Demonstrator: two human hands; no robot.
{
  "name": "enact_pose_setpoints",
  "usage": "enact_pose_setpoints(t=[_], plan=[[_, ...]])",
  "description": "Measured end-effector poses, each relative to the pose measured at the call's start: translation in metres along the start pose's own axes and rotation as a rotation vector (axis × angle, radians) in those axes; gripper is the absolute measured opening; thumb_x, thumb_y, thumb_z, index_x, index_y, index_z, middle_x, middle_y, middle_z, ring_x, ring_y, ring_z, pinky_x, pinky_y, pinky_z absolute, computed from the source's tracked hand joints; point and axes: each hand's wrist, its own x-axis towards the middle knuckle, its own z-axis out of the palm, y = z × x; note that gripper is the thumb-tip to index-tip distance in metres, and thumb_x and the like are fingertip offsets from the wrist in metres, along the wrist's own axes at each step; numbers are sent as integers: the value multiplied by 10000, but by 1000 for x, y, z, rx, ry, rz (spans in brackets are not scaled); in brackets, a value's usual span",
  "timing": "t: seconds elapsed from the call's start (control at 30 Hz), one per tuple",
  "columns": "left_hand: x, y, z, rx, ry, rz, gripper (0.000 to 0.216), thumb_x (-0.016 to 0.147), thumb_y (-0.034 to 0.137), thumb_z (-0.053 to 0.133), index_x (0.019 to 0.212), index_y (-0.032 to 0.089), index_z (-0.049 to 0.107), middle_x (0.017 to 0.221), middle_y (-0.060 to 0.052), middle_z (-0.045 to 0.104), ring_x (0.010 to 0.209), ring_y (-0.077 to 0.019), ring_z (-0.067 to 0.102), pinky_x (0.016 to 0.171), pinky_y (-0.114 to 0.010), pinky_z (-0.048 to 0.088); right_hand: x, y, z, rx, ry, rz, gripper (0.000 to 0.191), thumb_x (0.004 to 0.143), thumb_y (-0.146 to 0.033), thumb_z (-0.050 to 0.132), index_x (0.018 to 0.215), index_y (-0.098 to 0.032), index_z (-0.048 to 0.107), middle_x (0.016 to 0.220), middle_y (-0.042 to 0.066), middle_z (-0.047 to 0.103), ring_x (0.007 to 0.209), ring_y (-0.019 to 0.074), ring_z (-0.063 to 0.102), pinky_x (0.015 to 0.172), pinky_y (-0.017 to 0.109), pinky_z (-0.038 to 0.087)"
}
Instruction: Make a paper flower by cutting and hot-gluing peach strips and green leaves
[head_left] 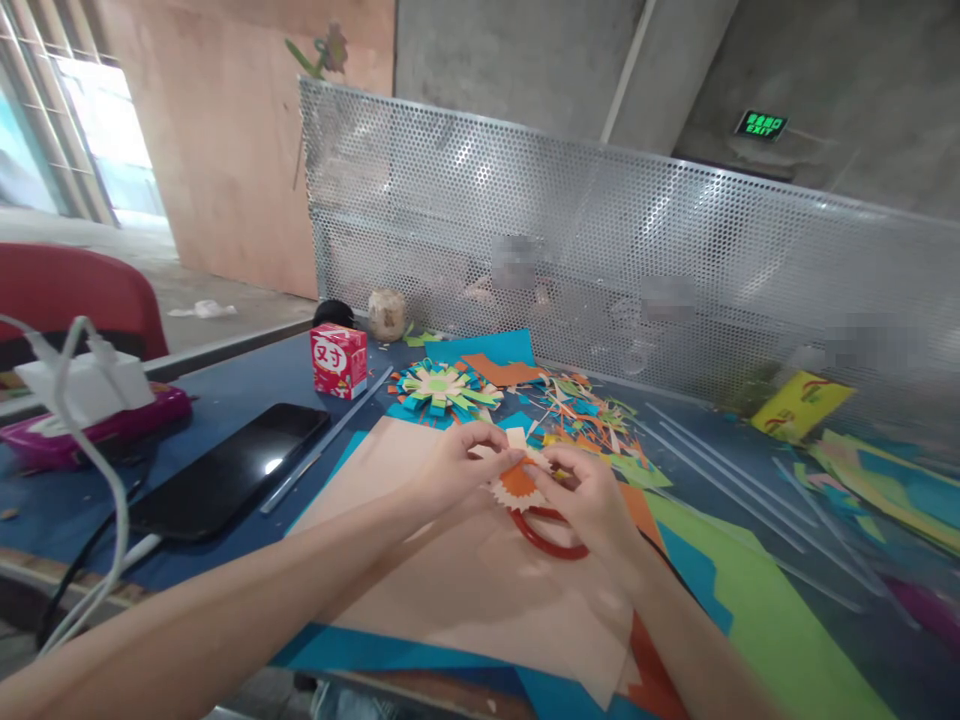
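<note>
Between my two hands is a small paper flower (519, 484), orange in the middle with a cream zigzag edge and a cream tab on top. My left hand (469, 460) pinches it from the left, thumb and forefinger at the tab. On the other side, my right hand (583, 490) grips its edge with thumb and fingers. Just under the flower, red-handled scissors (551, 540) lie on a large cream paper sheet (420, 560), their blades hidden. Beyond my hands sits a layered paper flower (439, 385) in blue, cream and green.
Paper scraps (592, 415) are heaped behind my hands. To the left lie a black phone (232, 470), a red box (339, 360) and a power strip (97, 420) with cables. Green paper (780, 610) and clear sticks (735, 485) are on the right. A perforated metal screen (600, 230) borders the back.
</note>
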Motion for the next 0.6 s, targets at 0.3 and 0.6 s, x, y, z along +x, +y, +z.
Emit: enact_pose_setpoints(t=[0.3, 0.6], plan=[[2, -6, 1, 83, 24, 97, 213, 676, 352, 587, 686, 144, 542, 709, -25, 589, 663, -136, 553, 540, -226, 431, 0, 0, -1, -97, 68, -114, 186, 773, -286, 510, 614, -189, 508, 596, -14, 472, 535, 111, 447, 470, 220, 358], [-9, 1, -14, 540, 99, 995, 163, 706, 56, 548, 749, 207, 593, 886, -43, 541, 856, -145, 511, 747, -284, 430, -6, -7, -24, -452, 315, -795, 176, 739, -92, 534, 865, -213, 516, 816, 52, 549, 771, 179, 524, 682, 326, 440]])
